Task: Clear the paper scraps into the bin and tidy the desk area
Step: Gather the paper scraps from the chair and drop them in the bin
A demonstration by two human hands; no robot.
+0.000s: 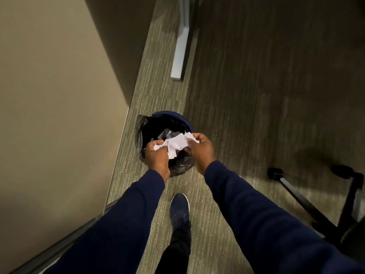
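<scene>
A round blue bin (pixel 178 115) lined with a black bag stands on the carpet beside the wall. Directly above its opening I hold a bunch of white paper scraps (pixel 175 144) between both hands. My left hand (pixel 157 158) grips the left side of the scraps and my right hand (pixel 201 151) grips the right side. A few pale scraps lie inside the bag below.
A beige wall (pixel 55 107) runs along the left. A grey metal desk foot (pixel 179 50) lies on the carpet beyond the bin. The black base and casters of an office chair (pixel 308 202) stand at the right. My dark shoe (pixel 179 210) is just behind the bin.
</scene>
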